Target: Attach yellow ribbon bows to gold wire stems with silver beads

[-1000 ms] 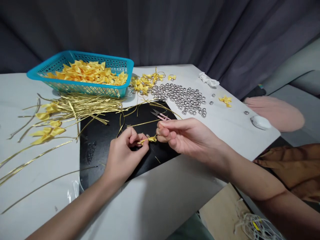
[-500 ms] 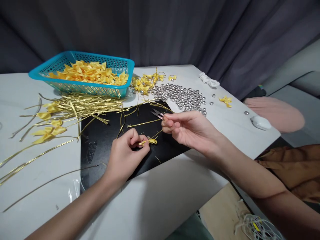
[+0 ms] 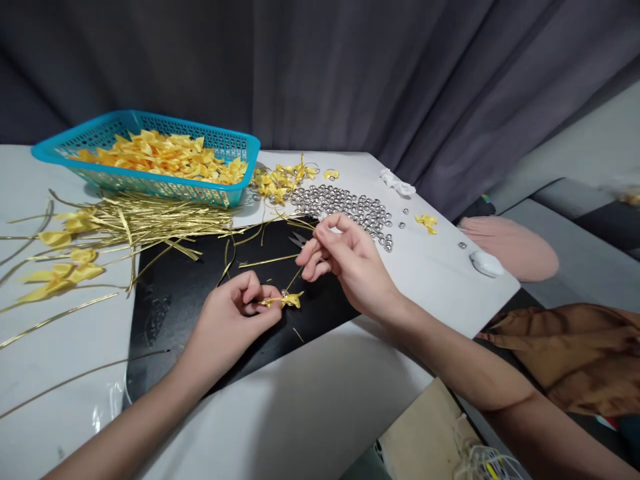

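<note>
My left hand is closed over the black mat, pinching a small yellow ribbon bow between thumb and fingers. A shiny silver bead sits at the bow's middle, and a thin gold wire rises from it toward my other hand. My right hand is just up and to the right, its thumb and forefinger brought together and the other fingers curled. Small scissors show their parted blades beyond these fingers, pointing left; their handles are hidden in the hand.
A blue basket of yellow bows stands at the back left. Gold wire strips lie before it. Finished-looking bows and many silver beads spread behind the black mat. A white computer mouse rests at the table's right.
The view has swung slightly right. My right hand has turned, its thumb and forefinger now raised above the scissors. My left hand keeps its pinch on the bow.
</note>
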The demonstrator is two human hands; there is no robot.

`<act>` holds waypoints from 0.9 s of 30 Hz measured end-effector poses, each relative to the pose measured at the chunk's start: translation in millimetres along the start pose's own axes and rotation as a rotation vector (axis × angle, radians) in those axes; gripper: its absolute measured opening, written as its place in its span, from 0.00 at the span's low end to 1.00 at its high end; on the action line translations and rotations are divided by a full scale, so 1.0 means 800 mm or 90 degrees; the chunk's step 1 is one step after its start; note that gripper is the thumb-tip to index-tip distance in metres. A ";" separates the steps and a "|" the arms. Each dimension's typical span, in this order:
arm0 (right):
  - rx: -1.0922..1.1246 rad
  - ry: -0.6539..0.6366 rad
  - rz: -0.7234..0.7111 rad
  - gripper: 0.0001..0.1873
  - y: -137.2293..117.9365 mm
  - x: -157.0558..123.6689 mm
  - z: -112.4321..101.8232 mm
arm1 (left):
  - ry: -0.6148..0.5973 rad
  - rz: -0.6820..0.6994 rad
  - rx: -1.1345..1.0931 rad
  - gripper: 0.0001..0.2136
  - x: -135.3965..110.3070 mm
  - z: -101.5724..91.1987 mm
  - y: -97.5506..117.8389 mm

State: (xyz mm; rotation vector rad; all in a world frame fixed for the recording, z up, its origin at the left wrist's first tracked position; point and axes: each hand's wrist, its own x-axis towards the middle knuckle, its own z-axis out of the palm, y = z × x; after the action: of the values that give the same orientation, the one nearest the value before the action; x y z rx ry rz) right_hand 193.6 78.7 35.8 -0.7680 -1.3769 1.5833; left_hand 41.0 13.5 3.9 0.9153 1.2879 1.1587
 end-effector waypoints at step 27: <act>-0.060 0.063 -0.089 0.11 0.002 0.002 -0.007 | -0.036 0.001 -0.002 0.12 0.000 -0.001 -0.002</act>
State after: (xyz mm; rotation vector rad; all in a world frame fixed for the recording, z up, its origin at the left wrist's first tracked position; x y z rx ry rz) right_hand 197.3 82.3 33.5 -0.7780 -1.4094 1.3630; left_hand 40.3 13.2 2.1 0.9407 1.2386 1.1283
